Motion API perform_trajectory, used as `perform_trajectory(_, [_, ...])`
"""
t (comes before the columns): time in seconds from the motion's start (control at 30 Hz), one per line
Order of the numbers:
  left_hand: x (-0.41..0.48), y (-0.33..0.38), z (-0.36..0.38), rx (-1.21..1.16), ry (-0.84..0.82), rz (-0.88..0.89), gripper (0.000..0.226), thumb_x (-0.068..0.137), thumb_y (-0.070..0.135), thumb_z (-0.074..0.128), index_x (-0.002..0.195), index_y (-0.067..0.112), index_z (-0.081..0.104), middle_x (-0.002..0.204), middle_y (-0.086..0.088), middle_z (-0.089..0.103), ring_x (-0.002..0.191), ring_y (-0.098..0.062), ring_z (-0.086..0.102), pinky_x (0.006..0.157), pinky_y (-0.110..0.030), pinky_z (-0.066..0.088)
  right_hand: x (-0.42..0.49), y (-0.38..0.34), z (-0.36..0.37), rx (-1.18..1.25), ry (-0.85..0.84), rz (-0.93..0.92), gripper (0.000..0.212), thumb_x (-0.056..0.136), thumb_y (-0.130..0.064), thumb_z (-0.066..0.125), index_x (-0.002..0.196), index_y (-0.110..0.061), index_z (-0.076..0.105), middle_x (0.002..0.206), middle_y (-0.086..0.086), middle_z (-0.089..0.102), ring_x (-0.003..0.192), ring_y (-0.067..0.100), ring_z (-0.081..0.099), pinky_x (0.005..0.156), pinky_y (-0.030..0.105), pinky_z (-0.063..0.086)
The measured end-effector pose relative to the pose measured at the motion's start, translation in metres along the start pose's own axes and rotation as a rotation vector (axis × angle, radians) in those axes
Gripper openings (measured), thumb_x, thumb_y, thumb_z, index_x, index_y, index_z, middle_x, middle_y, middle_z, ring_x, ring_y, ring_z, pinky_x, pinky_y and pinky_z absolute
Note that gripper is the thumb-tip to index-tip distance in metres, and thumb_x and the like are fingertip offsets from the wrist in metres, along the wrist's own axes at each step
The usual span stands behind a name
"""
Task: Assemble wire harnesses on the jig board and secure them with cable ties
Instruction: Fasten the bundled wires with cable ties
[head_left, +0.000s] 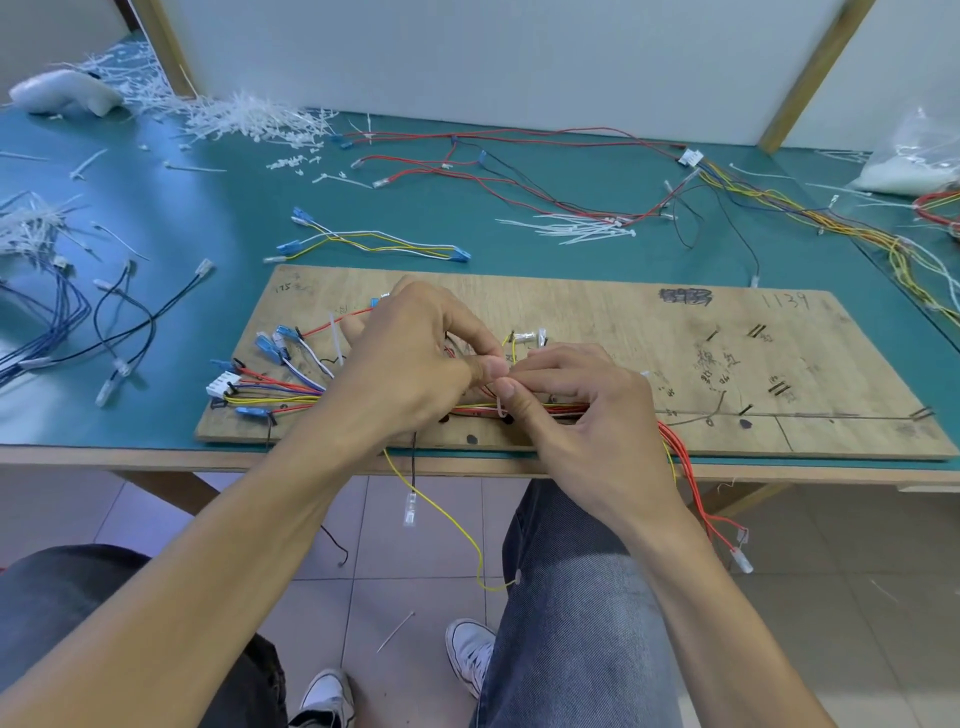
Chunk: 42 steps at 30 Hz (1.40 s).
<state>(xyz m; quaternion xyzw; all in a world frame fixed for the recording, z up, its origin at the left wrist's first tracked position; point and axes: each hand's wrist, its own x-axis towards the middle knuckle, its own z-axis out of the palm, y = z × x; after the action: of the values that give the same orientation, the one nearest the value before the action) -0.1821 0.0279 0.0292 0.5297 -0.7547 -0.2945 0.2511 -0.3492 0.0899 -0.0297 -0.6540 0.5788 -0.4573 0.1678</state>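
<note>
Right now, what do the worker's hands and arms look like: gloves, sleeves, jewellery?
Both are bare: the left hand and right hand wear no gloves, and no rings show. The left forearm and right forearm carry no sleeve, watch or band as far as the frame shows. Lower down: blue jeans and white sneakers.

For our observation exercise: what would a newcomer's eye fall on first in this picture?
Two bare hands meet on the plywood jig board: left hand and right hand pinch a white cable tie at the coloured wire bundle. Behind, a heap of white ties litters the green table, far left.
</note>
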Motion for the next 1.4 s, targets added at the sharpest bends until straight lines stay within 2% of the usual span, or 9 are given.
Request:
perform_trajectory(0.2, [0.005, 0.004, 0.002, -0.045, 0.129, 0.019, 0.016, 0.077, 0.024, 0.088, 0.069, 0.033, 0.078, 0.086, 0.012, 0.073, 0.103, -0.018, 0.062, 0.106, -0.055, 0.040, 0.005, -0.001, -0.004, 0.006, -0.084, 0.076, 0.007, 0.088, -0.023, 0.084, 0.083, -0.027, 0.085, 0.092, -0.021, 0.076, 0.111, 0.007, 0.064, 0.098, 0.035, 0.050])
perform_trajectory(0.4, [0.004, 0.006, 0.009, 0.023, 0.023, 0.152, 0.022, 0.091, 0.016, 0.074, 0.073, 0.027, 0.066, 0.072, 0.014, 0.072, 0.083, -0.010, 0.067, 0.101, -0.051, 0.045, 0.005, -0.004, -0.006, 0.007, -0.086, 0.119, 0.007, 0.085, -0.022, 0.085, 0.084, -0.028, 0.082, 0.096, -0.020, 0.076, 0.111, 0.005, 0.064, 0.101, 0.038, 0.050])
perform_trajectory(0.6, [0.004, 0.003, 0.016, -0.057, 0.039, 0.232, 0.026, 0.089, 0.001, 0.069, 0.074, 0.021, 0.065, 0.064, 0.007, 0.070, 0.067, -0.009, 0.067, 0.069, -0.028, 0.052, 0.006, -0.008, -0.007, -0.059, -0.109, 0.109, 0.005, 0.087, -0.022, 0.082, 0.084, -0.026, 0.080, 0.098, -0.019, 0.073, 0.107, 0.009, 0.064, 0.098, 0.040, 0.050])
perform_trajectory(0.73, [0.010, 0.003, 0.024, -0.175, 0.179, 0.199, 0.026, 0.083, -0.005, 0.062, 0.070, 0.017, 0.063, 0.062, 0.004, 0.067, 0.063, -0.017, 0.067, 0.064, -0.037, 0.057, 0.006, -0.009, -0.007, -0.130, -0.119, 0.052, 0.003, 0.087, -0.017, 0.081, 0.085, -0.018, 0.082, 0.101, -0.015, 0.072, 0.105, 0.015, 0.063, 0.096, 0.039, 0.049])
perform_trajectory(0.87, [0.013, 0.002, 0.031, -0.234, 0.219, 0.194, 0.023, 0.083, -0.002, 0.063, 0.071, 0.017, 0.065, 0.064, 0.002, 0.068, 0.063, -0.020, 0.067, 0.063, -0.037, 0.058, 0.008, -0.009, -0.006, -0.196, -0.147, 0.035, 0.005, 0.089, -0.019, 0.079, 0.088, -0.018, 0.084, 0.102, -0.015, 0.072, 0.105, 0.013, 0.061, 0.094, 0.030, 0.046])
perform_trajectory(1.07, [0.013, -0.017, 0.006, -0.172, -0.015, 0.239, 0.009, 0.092, 0.022, 0.077, 0.087, 0.024, 0.070, 0.079, 0.009, 0.074, 0.078, -0.009, 0.070, 0.067, -0.019, 0.047, 0.004, -0.009, -0.007, -0.179, -0.130, 0.045, 0.006, 0.093, -0.027, 0.078, 0.087, -0.028, 0.078, 0.102, -0.021, 0.071, 0.112, 0.005, 0.058, 0.099, 0.020, 0.041])
perform_trajectory(1.17, [0.009, -0.020, 0.005, -0.158, -0.057, 0.239, 0.010, 0.089, 0.019, 0.080, 0.084, 0.022, 0.073, 0.074, 0.007, 0.075, 0.071, -0.010, 0.071, 0.068, -0.027, 0.053, 0.004, -0.008, -0.006, -0.162, -0.105, 0.060, 0.006, 0.094, -0.024, 0.077, 0.088, -0.026, 0.079, 0.103, -0.024, 0.071, 0.112, 0.003, 0.058, 0.099, 0.018, 0.039])
perform_trajectory(1.27, [0.005, -0.014, 0.014, -0.147, -0.022, 0.257, 0.014, 0.089, 0.013, 0.077, 0.081, 0.021, 0.071, 0.069, 0.005, 0.073, 0.067, -0.012, 0.070, 0.072, -0.033, 0.057, 0.004, -0.009, -0.008, -0.163, -0.125, 0.069, 0.004, 0.093, -0.024, 0.078, 0.089, -0.025, 0.079, 0.103, -0.023, 0.069, 0.113, 0.005, 0.058, 0.104, 0.031, 0.042])
perform_trajectory(1.4, [0.006, -0.007, 0.026, -0.087, 0.076, 0.227, 0.021, 0.080, -0.002, 0.069, 0.073, 0.017, 0.063, 0.061, 0.001, 0.064, 0.063, -0.022, 0.060, 0.065, -0.041, 0.052, 0.005, -0.009, -0.006, -0.179, -0.130, 0.028, 0.003, 0.092, -0.019, 0.079, 0.090, -0.019, 0.082, 0.105, -0.015, 0.073, 0.112, 0.013, 0.061, 0.102, 0.038, 0.045])
